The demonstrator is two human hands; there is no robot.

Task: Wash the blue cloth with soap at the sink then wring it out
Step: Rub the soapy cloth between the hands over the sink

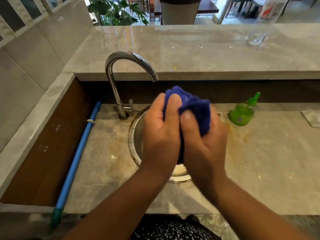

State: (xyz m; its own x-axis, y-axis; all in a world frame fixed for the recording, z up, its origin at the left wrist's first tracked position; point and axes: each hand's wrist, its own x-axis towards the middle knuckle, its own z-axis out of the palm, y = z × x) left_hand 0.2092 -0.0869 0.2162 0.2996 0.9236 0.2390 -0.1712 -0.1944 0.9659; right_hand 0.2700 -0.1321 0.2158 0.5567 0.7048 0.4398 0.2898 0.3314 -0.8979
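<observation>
Scrubbing blue cloth (195, 108) over sink (136, 135); left hand (162, 129) and right hand (204, 135) fingers clenched on it. No water visible from faucet (128, 61). Next, probably: rinse, then wring by counter-twisting.

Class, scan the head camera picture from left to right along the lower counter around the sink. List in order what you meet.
Blue pole → faucet → left hand → blue cloth → right hand → green soap bottle → white item at the right edge.

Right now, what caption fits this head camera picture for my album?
Two hands, left hand and right hand, scrunch a blue cloth over the round sink.
</observation>
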